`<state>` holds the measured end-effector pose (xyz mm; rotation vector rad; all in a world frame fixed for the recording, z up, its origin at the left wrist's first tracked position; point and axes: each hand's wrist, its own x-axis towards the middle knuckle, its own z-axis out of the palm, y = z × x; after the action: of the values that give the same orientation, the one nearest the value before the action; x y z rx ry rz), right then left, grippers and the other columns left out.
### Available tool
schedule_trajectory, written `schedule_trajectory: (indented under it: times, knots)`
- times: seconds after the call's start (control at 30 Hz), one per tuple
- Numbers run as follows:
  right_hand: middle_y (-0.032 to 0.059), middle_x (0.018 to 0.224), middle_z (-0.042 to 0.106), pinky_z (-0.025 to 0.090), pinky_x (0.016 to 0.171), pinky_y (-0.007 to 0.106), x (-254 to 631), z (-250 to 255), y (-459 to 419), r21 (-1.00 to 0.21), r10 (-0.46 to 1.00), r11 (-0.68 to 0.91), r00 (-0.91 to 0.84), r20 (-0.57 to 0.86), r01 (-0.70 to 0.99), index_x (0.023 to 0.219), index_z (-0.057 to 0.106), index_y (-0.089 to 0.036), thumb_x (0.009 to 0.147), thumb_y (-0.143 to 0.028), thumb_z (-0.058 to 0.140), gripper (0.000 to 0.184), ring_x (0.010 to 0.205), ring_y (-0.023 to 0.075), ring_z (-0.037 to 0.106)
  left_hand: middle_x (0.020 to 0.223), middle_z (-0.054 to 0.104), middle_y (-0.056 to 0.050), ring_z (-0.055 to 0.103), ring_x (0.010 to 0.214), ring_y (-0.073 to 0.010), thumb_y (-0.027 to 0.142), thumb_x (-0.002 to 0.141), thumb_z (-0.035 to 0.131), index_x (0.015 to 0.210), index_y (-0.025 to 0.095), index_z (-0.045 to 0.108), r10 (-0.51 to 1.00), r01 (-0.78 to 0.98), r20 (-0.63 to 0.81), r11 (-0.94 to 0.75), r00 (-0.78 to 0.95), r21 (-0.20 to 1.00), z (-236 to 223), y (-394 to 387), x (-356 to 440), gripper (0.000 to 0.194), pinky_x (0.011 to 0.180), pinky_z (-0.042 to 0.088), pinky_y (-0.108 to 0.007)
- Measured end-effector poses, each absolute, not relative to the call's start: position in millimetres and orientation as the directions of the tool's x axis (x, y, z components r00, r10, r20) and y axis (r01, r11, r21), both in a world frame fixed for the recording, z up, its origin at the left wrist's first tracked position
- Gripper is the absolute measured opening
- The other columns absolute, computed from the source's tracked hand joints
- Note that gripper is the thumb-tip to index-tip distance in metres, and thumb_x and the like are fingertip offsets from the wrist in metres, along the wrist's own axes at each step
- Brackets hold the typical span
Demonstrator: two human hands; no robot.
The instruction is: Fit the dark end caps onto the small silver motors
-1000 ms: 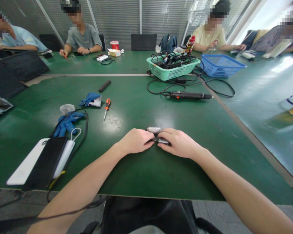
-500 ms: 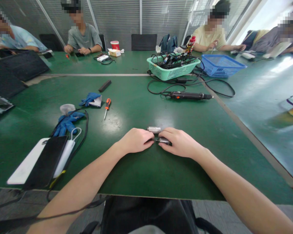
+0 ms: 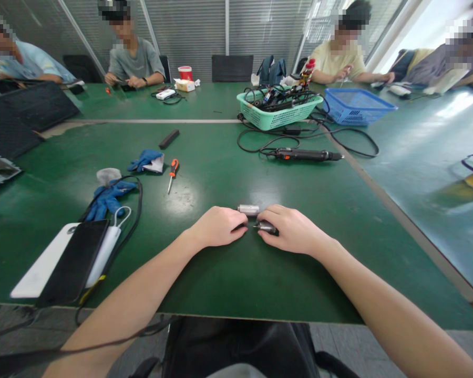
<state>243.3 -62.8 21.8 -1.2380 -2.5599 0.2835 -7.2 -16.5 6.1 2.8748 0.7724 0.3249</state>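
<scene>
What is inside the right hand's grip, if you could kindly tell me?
The right hand holds a silver cylinder, its thin tip pointing toward the left hand; its other end is covered and cannot be seen.

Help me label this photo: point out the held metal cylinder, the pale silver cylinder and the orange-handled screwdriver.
Held metal cylinder [image 3: 266,227]: head view, on its exposed body.
Pale silver cylinder [image 3: 249,210]: head view, middle of its side.
Orange-handled screwdriver [image 3: 173,172]: head view, lower part of its handle.
</scene>
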Motion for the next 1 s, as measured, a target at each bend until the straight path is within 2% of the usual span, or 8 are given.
schedule_trajectory:
  times: [0.33,1.0]
  knots:
    - [0.0085,0.1,0.069,0.051,0.078,0.036,243.9,21.6,-63.2,-0.282,0.791,0.61,-0.591,0.158,0.74,0.111,0.066,-0.02,0.092,-0.033,0.062,0.024,0.09,0.0247,0.065,0.095,0.075,-0.004,0.071,0.085,-0.0191,0.032,0.098,0.056,0.099,0.019,0.069,0.506,0.473,0.181,-0.858,0.843,0.199,6.6,-16.7,-7.3,0.019,0.071,0.05,-0.028]
    - [0.0096,0.106,0.07,0.053,0.081,0.037,241.4,19.3,-62.8,-0.302,0.755,0.652,-0.631,0.176,0.696,0.109,0.066,-0.02,0.096,-0.033,0.062,0.019,0.095,0.0256,0.066,0.094,0.075,-0.003,0.072,0.087,-0.02,0.033,0.099,0.055,0.101,0.02,0.069,0.501,0.465,0.182,-0.861,0.846,0.208,4.9,-17.4,-6.6,0.019,0.074,0.05,-0.029]
